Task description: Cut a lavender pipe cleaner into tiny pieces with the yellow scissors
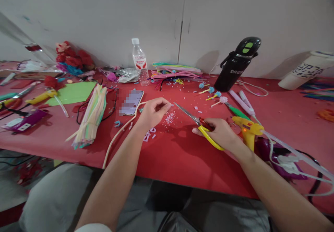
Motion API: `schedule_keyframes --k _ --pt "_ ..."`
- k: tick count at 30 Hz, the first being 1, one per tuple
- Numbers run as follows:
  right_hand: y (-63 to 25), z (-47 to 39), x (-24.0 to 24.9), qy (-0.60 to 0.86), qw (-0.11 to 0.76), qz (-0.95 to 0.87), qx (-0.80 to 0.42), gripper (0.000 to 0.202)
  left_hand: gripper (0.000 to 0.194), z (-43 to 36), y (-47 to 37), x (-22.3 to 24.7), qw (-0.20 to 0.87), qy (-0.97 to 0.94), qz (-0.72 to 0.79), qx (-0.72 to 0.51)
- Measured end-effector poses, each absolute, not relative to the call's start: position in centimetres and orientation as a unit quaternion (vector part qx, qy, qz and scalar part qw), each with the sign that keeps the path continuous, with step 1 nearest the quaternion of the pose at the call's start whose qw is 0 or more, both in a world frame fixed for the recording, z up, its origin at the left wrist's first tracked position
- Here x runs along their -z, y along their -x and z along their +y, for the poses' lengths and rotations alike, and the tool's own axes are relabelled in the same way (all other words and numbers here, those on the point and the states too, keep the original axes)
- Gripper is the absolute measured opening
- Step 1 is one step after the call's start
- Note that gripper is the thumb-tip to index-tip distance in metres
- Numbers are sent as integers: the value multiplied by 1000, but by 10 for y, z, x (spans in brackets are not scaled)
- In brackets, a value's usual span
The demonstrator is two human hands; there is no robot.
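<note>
My left hand (156, 111) is pinched closed near the middle of the red table, with a long cream pipe cleaner (117, 134) running from it under the wrist down to the table's front edge. Fingers of my right hand (219, 131) are wrapped round the yellow-handled scissors (191, 116). Their blades point up and left, and the tips lie just right of my left fingertips. Below the fingertips, small pale clippings (170, 118) are scattered on the table. Lilac cut pieces (148, 134) lie beside my left wrist.
Behind stand a plastic bottle (140, 63), a black flask (235, 66) and a white cup (305, 70). A phone (132, 102) and a pipe cleaner bundle (91, 117) lie left. On the right are a yellow glue gun (247, 129) with cords and small pompom pieces (211, 90).
</note>
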State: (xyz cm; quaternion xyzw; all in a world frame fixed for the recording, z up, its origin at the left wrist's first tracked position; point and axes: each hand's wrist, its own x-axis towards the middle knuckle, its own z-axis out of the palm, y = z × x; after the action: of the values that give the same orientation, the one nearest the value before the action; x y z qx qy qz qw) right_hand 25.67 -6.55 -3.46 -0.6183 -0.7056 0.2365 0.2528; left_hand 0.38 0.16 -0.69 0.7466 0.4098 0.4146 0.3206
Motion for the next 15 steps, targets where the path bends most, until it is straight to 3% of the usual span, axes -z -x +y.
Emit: schedule_keyframes --k 5,15 --pt "-258 -65 36 624 250 -705 -229 58 23 1 -3 11 258 -775 403 -413" --pt "-260 -64 38 615 239 -712 -240 56 22 1 1 9 237 -791 386 -411"
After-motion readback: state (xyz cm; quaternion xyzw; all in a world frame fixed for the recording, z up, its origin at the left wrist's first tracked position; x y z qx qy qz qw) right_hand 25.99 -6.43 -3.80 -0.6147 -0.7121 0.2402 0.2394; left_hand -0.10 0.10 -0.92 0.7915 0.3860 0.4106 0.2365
